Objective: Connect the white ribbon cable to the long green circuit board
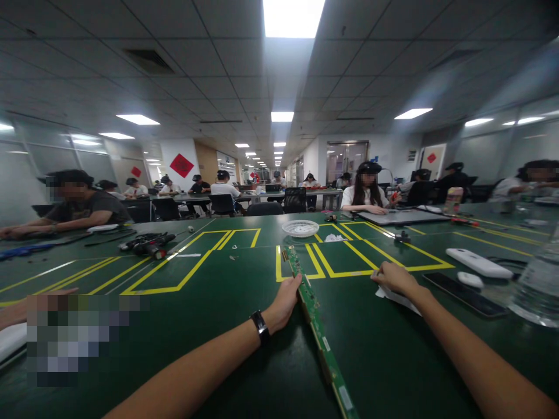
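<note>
My left hand (pixel 283 304), with a dark watch on its wrist, is closed around a long, narrow green circuit board (pixel 318 333). The board slants from the middle of the table down to the bottom edge of the view, and a connector shows at its far end. Off to the right, my right hand (pixel 396 277) pinches a crumpled white piece of tissue or paper (pixel 398 298) close to the tabletop. Parts of that white piece are hidden under the fingers. A gap of table lies between the board and my right hand.
Yellow tape (pixel 332 273) marks boxes on the green table (pixel 209 343). Beyond the board stands a white basket (pixel 300 228). On the right are a phone (pixel 465 294), a white power bank (pixel 479 263) and a clear bottle (pixel 538 285). Black tools (pixel 151 243) lie left; several people sit around.
</note>
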`<state>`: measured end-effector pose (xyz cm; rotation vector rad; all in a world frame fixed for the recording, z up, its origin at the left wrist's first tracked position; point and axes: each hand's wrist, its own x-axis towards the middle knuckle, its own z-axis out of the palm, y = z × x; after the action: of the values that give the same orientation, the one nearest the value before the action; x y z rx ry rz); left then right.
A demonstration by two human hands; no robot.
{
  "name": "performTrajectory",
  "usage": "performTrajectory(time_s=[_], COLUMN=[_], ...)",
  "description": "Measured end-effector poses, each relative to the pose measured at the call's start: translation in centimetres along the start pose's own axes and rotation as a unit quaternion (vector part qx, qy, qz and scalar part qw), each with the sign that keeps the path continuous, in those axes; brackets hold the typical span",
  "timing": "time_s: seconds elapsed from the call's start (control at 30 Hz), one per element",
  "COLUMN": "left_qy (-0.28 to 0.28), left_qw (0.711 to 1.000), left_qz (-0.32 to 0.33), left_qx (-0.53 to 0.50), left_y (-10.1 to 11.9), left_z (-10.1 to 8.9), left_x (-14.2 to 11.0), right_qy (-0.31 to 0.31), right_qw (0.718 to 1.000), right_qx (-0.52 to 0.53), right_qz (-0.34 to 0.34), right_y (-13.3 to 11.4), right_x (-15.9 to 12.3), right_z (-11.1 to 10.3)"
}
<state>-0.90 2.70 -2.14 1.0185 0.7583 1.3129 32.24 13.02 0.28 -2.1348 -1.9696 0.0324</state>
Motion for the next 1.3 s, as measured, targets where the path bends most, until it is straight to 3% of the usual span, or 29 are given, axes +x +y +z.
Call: performTrajectory(time_s=[0.1,0.17,0.3,0.53,0.7,0.93,1.3], left_qy=[-0.006,-0.021,-0.064,-0.097,-0.089,-0.097,-0.1], left_qw=[1.0,0.999,0.996,0.992,0.993,0.992,0.991], left_qz=[-0.01,-0.009,-0.004,-0.006,-0.02,-0.022,-0.013], left_qx=[0.014,0.026,0.055,0.076,0.074,0.077,0.092], left_y=[0.2,0.4,0.9,0.7,0.6,1.2,1.5], left_z=[0.1,0.2,0.8,1.1,1.0,1.4,1.6], left_x=[-0.2,-0.4,-0.8,-0.9,-0.9,-1.2,-1.5], right_qy=[-0.013,-0.043,-0.14,-0.226,-0.234,-0.3,-0.308], right_qw=[0.997,0.985,0.935,0.863,0.838,0.809,0.795], right_qx=[0.066,0.142,0.265,0.379,0.439,0.465,0.489], right_qz=[-0.036,-0.094,-0.189,-0.245,-0.224,-0.196,-0.186], right_y=[-1.6,-3.3,-7.4,-11.7,-12.6,-12.7,-12.9], right_x=[-0.7,-1.6,-3.8,-6.6,-7.7,-8.0,-8.3], right_z=[-0.7,-1.3,-1.7,-0.6,-0.8,-1.1,-1.4])
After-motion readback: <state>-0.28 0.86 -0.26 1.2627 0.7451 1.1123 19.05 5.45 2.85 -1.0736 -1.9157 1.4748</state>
